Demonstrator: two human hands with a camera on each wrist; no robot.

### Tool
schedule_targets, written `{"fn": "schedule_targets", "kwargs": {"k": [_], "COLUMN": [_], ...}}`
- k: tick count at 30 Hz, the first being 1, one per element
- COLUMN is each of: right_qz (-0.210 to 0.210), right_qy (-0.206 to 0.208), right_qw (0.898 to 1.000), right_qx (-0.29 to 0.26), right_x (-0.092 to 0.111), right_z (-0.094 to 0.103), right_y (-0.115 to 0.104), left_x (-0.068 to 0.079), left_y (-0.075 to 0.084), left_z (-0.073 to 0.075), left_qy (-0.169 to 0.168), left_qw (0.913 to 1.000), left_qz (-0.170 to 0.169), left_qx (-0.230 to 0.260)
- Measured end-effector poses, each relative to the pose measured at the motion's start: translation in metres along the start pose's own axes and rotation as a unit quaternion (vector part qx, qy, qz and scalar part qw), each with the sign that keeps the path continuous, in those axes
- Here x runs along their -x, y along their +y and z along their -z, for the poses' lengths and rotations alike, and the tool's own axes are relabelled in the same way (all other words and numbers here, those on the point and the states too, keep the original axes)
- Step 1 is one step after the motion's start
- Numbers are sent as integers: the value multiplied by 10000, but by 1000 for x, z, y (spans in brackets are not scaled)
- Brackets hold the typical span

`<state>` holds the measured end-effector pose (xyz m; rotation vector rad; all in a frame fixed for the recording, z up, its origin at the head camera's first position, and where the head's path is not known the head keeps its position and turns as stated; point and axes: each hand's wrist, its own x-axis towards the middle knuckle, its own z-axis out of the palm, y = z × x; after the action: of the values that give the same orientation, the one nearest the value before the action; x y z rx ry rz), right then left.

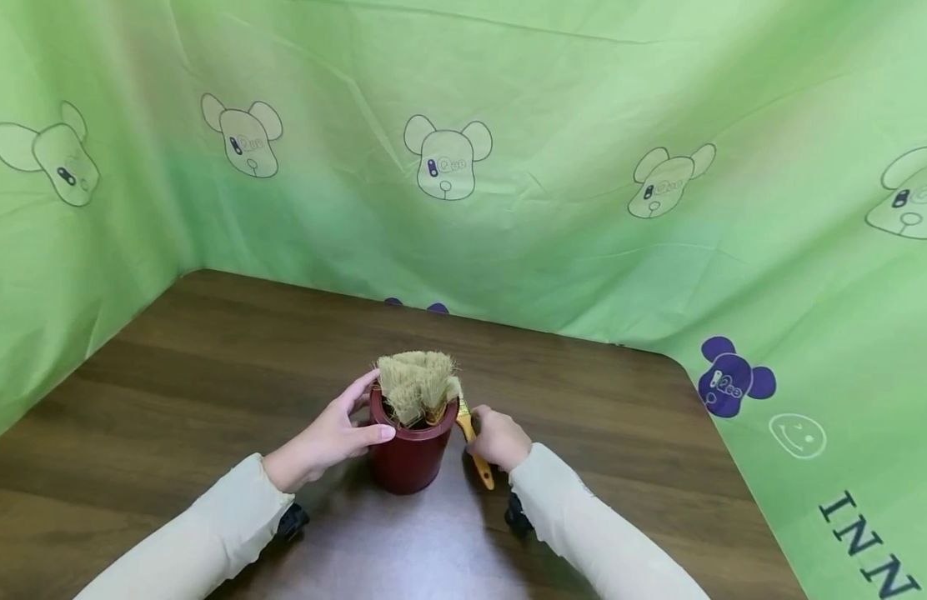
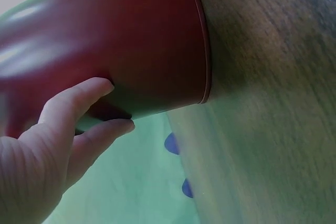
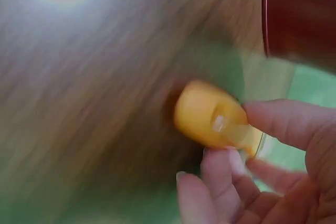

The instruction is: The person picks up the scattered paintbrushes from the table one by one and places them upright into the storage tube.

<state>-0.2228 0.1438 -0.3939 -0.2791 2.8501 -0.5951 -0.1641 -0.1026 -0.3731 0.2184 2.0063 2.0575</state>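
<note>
In the middle of the table stands a dark red pot with a bushy, straw-coloured clump of bristly fibres rising out of it. My left hand holds the pot's upper left side, thumb at the front rim and fingers round the side. The left wrist view shows fingers against the smooth red wall. To the right of the pot, my right hand pinches a paintbrush with a yellow handle. Its pale bristles are up by the clump at the pot's right rim. The handle end looks blurred in the right wrist view.
The pot stands on a brown wood-grain table. Green cloth printed with bear heads hangs along the back and both sides. Bright light reflects off the table in front of the pot.
</note>
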Motion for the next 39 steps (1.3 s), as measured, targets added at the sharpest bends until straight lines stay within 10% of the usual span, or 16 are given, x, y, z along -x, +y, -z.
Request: {"fn": "schedule_targets", "kwargs": {"k": [19,39], "right_qz": [726,1046], "right_qy": [-713,-436], "right_qw": [9945,9935], "right_qx": [242,-102], "right_x": [12,-9], "right_z": [42,25], "right_y": [78,54], "left_x": [0,0], "left_y": [-1,-1], "left_z": [1,1], "left_qy": [-67,-45], "left_qw": [9999,10000], "left_qz": [-80,1], "left_qx": [64,-37]}}
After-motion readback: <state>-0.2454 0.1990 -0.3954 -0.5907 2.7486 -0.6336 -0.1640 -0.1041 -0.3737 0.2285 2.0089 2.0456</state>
